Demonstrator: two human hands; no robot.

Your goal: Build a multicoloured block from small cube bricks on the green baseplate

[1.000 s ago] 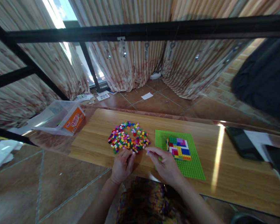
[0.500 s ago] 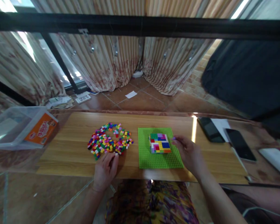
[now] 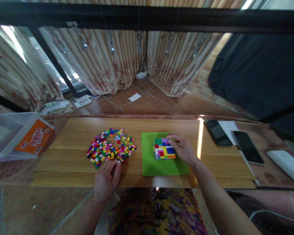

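A flat-topped block of multicoloured toy bricks [image 3: 161, 151] stands on a green studded baseplate [image 3: 149, 168]. My right hand [image 3: 182, 148] is over the block's far right corner, thumb and forefinger pinched on a small purple brick [image 3: 168, 138]. Whether that brick touches the block I cannot tell. Left of the baseplate, loose small bricks [image 3: 107, 148] in many colours lie spread in a heap. At the heap's near edge rests my left hand [image 3: 107, 178], its thumb and forefinger closed on a small white brick [image 3: 119, 162].
All this lies on a wooden board [image 3: 71, 156]. A clear plastic box [image 3: 5, 137] with an orange label sits beyond its left end. Toward the right are a dark phone [image 3: 218, 132], a second phone [image 3: 248, 147], white paper [image 3: 227, 129] and a white object [image 3: 286, 166].
My right hand has moved from beside the heap, past the baseplate's right side, to the block's top with the purple brick. My left hand stays by the heap. The view has swung right.
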